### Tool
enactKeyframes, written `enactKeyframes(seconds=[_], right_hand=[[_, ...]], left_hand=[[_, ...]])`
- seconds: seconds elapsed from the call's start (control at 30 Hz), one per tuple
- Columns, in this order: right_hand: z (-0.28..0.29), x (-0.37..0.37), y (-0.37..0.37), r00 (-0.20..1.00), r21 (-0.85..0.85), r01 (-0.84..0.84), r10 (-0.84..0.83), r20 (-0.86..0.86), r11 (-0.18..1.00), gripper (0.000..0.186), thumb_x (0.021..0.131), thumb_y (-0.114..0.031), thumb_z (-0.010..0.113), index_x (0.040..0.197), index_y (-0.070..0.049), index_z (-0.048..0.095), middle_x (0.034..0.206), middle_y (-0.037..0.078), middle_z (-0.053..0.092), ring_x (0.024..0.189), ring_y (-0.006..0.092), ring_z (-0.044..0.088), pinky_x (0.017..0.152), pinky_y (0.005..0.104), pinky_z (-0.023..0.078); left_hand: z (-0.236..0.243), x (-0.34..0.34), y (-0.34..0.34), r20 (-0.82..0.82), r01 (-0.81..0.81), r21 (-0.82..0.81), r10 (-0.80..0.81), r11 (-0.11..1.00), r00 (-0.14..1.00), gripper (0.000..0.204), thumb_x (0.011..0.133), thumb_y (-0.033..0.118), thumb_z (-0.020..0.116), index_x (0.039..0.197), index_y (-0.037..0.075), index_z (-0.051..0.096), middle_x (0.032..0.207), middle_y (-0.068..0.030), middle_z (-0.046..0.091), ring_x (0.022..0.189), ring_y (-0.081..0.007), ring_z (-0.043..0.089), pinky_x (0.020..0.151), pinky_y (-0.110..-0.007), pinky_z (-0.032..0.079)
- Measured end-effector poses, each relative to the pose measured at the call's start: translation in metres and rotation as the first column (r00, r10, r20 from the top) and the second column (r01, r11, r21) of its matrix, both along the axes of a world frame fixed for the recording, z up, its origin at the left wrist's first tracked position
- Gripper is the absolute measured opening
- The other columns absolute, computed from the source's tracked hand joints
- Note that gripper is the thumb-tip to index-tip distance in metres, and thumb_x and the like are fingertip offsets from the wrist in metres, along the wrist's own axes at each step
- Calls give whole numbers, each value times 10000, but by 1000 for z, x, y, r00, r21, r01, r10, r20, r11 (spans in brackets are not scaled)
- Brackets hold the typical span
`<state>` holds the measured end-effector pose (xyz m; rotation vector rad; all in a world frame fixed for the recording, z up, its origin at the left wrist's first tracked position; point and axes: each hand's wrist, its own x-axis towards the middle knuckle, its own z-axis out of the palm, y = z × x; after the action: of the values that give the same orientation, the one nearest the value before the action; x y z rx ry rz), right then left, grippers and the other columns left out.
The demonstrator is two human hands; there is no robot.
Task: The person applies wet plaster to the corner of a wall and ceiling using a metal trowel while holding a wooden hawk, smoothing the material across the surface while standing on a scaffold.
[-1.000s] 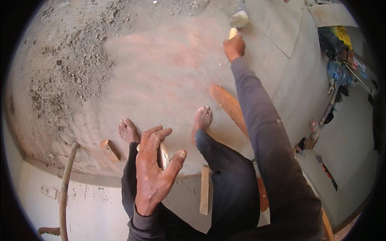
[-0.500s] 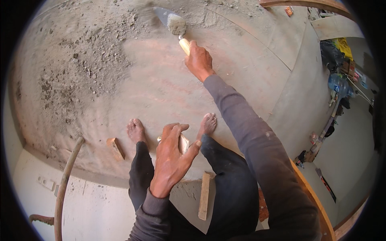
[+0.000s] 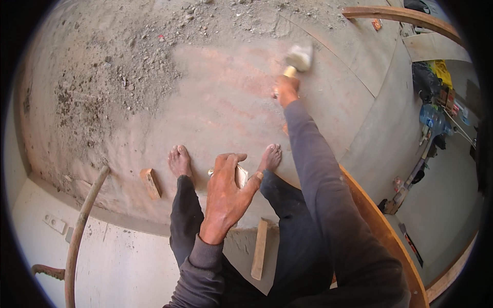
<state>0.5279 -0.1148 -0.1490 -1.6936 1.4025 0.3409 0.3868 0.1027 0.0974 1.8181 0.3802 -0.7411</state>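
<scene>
My right hand (image 3: 286,90), reaching forward, is closed around the pale handle of a trowel (image 3: 290,72). A grey lump of mortar (image 3: 300,56) sits on the trowel's blade; both are smeared by motion above the dusty surface. My left hand (image 3: 226,197) is held low between my knees, palm down. It grips a whitish block-like thing (image 3: 242,176), mostly hidden under the fingers, whose kind I cannot tell. Both bare feet stand on the dusty surface (image 3: 221,118) just beyond this hand.
Loose rubble (image 3: 118,87) covers the far left. A wood block (image 3: 150,184) lies left of my feet, and a wood strip (image 3: 260,250) between my legs. A curved pole (image 3: 86,226) rises at left. An orange wooden edge (image 3: 382,233) runs beside my right arm; bottles (image 3: 435,119) and bags stand far right.
My right hand has swung the loaded trowel to the right and somewhat nearer. My left hand keeps its hold on the whitish thing. The view has shifted slightly.
</scene>
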Motion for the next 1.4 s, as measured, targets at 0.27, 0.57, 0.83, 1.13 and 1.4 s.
enactKeyframes(seconds=[0.27,0.57,0.83,1.13,1.4], right_hand=[[54,15,84,796,126,-599,571,202,791,279,748,-54,626,976,21,485,692,75,537,489,132,531,336,300,399],[8,-1,-69,963,142,212,-231,138,967,143,788,-27,590,883,44,510,648,97,545,463,185,538,357,363,435],[33,23,-18,996,308,-43,17,86,951,154,796,-8,578,915,48,497,702,84,541,500,170,530,372,342,417],[47,-17,-23,942,-44,-336,336,-2,941,244,765,-73,601,976,38,547,808,132,613,576,181,616,405,328,480],[16,-15,59,860,-27,-503,497,-117,864,338,763,-143,647,1044,29,571,1003,218,659,812,336,686,624,409,567]], left_hand=[[-3,-3,7,-26,13,60,-11,998,1000,448,801,259,676,1101,-57,570,1066,-214,541,899,-340,575,787,-404,461],[-3,-1,10,4,-3,44,3,999,1000,438,802,253,679,1100,-51,576,1057,-203,548,898,-329,577,799,-397,462],[-3,2,7,-93,12,44,-7,999,996,441,797,281,674,1124,-3,590,1085,-166,560,991,-328,557,889,-394,430],[-9,-1,2,-61,63,58,-59,996,996,426,799,251,677,1102,-32,581,1063,-196,550,940,-338,576,832,-402,461],[-9,-1,12,-72,20,55,-16,998,997,458,799,296,677,1126,-12,585,1084,-182,551,968,-330,564,866,-402,444]])
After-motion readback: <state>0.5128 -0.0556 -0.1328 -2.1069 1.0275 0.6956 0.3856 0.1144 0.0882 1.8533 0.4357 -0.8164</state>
